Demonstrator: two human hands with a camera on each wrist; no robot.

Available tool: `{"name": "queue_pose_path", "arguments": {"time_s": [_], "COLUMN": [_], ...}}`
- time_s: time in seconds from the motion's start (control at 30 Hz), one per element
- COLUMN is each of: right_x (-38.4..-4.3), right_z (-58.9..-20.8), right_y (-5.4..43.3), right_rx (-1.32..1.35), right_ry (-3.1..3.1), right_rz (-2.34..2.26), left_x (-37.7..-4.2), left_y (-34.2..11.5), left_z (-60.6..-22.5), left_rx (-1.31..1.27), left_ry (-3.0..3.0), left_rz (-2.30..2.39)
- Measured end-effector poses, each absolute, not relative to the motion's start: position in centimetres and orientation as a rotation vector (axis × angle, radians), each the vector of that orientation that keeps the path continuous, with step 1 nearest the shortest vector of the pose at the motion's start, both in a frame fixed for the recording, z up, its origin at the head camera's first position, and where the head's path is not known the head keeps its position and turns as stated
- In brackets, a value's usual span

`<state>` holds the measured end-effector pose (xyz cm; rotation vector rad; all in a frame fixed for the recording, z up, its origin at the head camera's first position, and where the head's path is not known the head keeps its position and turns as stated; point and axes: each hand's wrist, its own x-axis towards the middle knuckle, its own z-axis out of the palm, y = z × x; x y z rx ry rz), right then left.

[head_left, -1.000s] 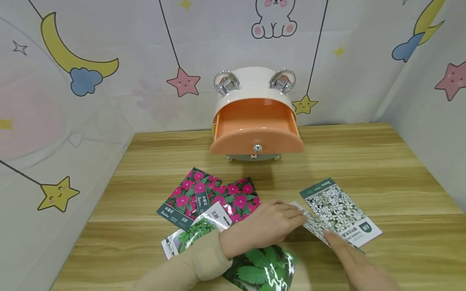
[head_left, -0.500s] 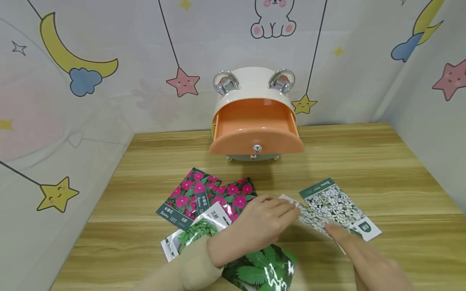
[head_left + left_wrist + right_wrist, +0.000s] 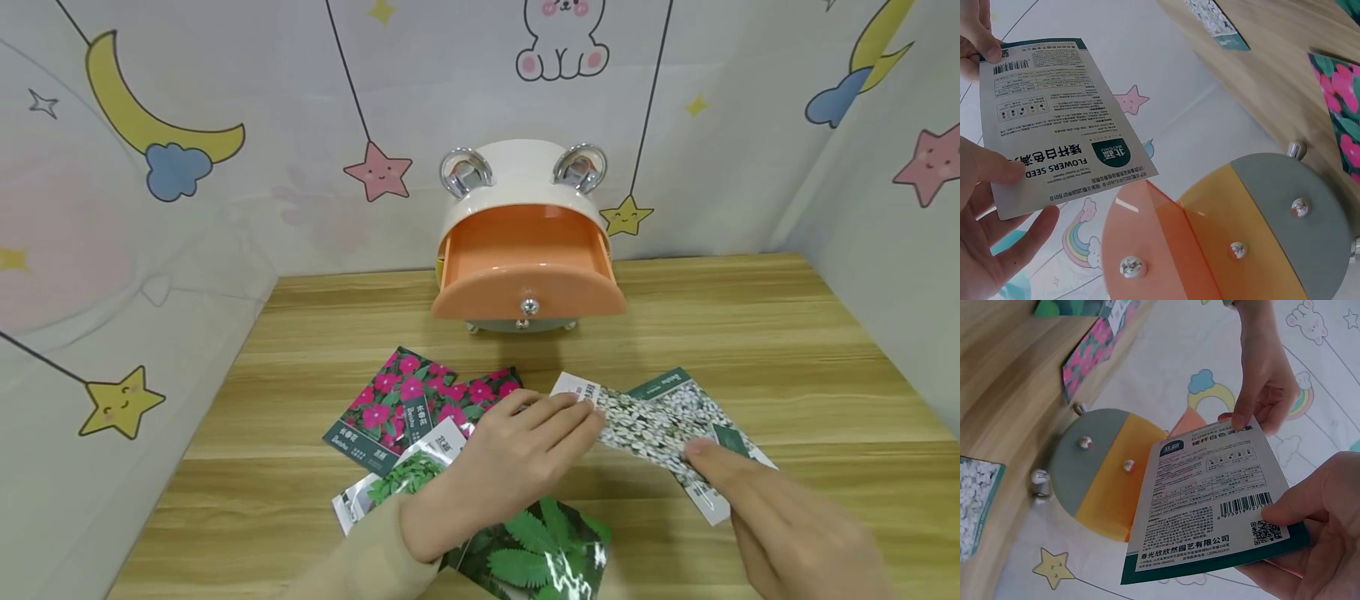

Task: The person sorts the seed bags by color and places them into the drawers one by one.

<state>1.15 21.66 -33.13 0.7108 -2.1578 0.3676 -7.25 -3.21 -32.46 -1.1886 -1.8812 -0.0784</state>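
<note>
Between my two hands is a seed packet [image 3: 652,425] with white flowers on its front, raised off the table and tilted. My left hand [image 3: 517,454] pinches its white end, thumb on the printed back in the left wrist view. The opposite green-edged corner is pinched by my right hand [image 3: 787,517], whose thumb lies by the barcode in the right wrist view. A second white-flower seed packet [image 3: 708,404] lies on the table behind, partly covered by the held one.
A small rounded cabinet [image 3: 525,171] stands at the back, its orange drawer [image 3: 528,287] pulled out. Left of centre lie two pink-flower packets [image 3: 408,383], a green-plant packet [image 3: 405,475] and a fern-leaf packet [image 3: 540,550]. Printed cloth [image 3: 300,100] walls enclose the wooden table [image 3: 750,317].
The held seed packet has risen from the table, tilting and shifting left. My left hand has drawn left, and my right hand has moved slightly right; both keep their grip.
</note>
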Motion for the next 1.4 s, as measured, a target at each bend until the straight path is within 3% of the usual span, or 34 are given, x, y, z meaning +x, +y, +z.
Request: {"name": "queue_pose_path", "arguments": {"time_s": [0.4, 1.17, 1.4], "right_x": [0.7, 0.4, -1.6], "right_z": [-30.8, -27.2, -27.0], "right_y": [21.2, 20.9, 20.5], "right_rx": [0.8, 0.909, 0.969], "right_ry": [-2.097, -2.178, -2.119], "right_rz": [0.34, 0.336, 0.319], "left_x": [-5.9, -5.3, -5.8], "left_y": [-3.8, -5.9, -6.6], "left_z": [-31.0, -27.5, -27.1], "left_rx": [-1.036, -1.073, -1.047], "left_ry": [-1.893, -1.745, -1.746], "left_rz": [-0.028, -0.024, -0.046]}}
